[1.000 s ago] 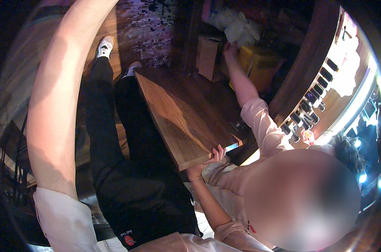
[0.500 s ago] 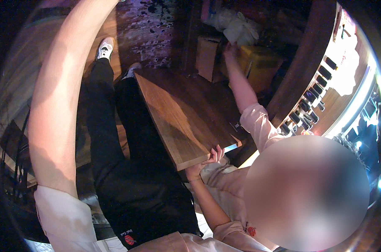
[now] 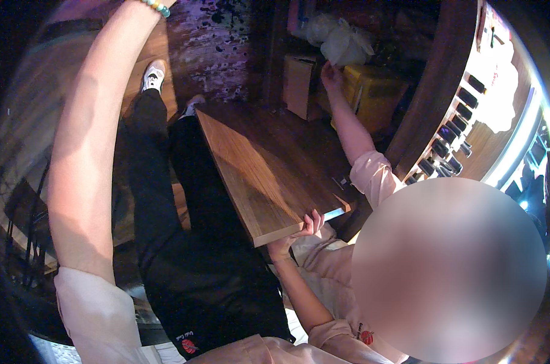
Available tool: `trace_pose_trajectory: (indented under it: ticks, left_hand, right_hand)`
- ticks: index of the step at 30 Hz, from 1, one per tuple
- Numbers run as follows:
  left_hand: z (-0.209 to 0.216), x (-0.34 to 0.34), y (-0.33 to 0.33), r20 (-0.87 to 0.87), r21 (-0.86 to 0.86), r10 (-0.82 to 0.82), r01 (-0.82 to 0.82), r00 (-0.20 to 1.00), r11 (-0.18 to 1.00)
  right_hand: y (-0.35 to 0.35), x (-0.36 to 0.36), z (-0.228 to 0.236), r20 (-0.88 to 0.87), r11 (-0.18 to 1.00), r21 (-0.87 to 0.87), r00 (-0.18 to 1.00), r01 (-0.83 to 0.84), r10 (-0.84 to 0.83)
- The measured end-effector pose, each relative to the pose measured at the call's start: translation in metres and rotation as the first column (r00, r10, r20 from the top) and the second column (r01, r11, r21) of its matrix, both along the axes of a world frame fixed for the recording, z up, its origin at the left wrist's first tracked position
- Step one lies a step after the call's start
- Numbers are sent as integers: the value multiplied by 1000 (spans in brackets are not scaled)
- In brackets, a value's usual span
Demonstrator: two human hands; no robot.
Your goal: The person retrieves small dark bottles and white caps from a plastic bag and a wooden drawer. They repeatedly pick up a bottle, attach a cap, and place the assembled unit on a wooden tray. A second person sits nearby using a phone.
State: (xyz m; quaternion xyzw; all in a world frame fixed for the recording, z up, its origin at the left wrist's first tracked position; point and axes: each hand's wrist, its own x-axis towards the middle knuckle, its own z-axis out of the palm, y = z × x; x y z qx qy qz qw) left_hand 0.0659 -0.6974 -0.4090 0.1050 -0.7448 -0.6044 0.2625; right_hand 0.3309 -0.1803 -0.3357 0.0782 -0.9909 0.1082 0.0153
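My left forearm rises from the lower left to the top edge. A beaded bracelet (image 3: 156, 7) shows at its wrist, and the hand lies beyond the picture. My right hand does not appear. At my right, a co-worker in a pale pink shirt has the fingers of one hand (image 3: 312, 224) curled over the near edge of a brown wooden panel (image 3: 260, 182). The co-worker's other hand (image 3: 331, 77) reaches into a dark recess, close to a white plastic bag (image 3: 346, 43) and a yellow box (image 3: 369, 97).
A brown cardboard box (image 3: 298, 85) stands beside the yellow one. Several dark items (image 3: 454, 130) line a lit wooden counter (image 3: 499, 151) at right, where a white sheet (image 3: 499, 91) lies. My black-clothed legs and a white shoe (image 3: 154, 74) are left of the panel.
My left forearm has shifted slightly down and right, bringing the bracelet into view. The co-worker's hand in the recess has changed pose slightly. The hand on the panel stays put.
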Motion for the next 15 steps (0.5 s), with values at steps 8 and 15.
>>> trace_pose_trajectory:
  ticks: [8,15]
  left_hand:
    - [7,-10,13,-46,-241,339,-340,940,909]
    - [4,-15,30,-2,-53,443,-443,896,895]
  right_hand:
    - [-10,-7,-2,-68,998,-29,996,-52,49]
    - [-22,-6,3,-31,999,-48,1000,-2,0]
